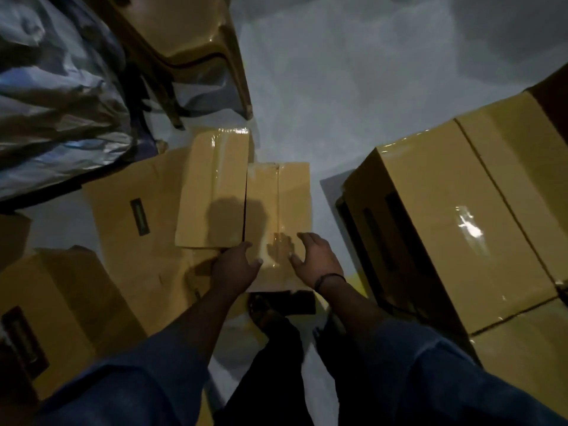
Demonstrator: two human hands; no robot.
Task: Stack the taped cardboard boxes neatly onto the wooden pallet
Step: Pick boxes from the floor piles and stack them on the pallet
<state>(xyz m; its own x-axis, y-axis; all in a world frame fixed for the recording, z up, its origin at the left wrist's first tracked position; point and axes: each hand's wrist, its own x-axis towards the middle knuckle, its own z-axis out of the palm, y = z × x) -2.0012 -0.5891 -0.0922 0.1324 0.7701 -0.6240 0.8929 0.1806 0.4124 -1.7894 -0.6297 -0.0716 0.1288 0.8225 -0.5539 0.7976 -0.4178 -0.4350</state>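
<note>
- Centre of view: small taped box (278,207) lying flat on the grey floor (368,87), clear tape glinting along its top.
- Over the near-left corner of the small taped box: left hand (236,267), fingers loosely spread and barely bent, thumb out across the top, curled round nothing; contact with the cardboard hard to tell in the dim light.
- Over the near-right part of the small taped box: right hand (318,258), fingers splayed and relaxed, gripping nothing; dark wristband (329,278) at the wrist.
- Touching the left side of the small taped box: second taped box (213,192), resting on a wide flat carton (132,216) with a dark label.
- Right of the small taped box, apart from it: stack of big taped boxes (461,226), hand-slot in the near face.
- Near-left of the small taped box: another carton (61,302).
- Beyond the small taped box, to the left: tan plastic chair (184,41) and crumpled plastic sheeting (46,87).
- Just nearer than the small taped box: sandalled foot (264,312).
</note>
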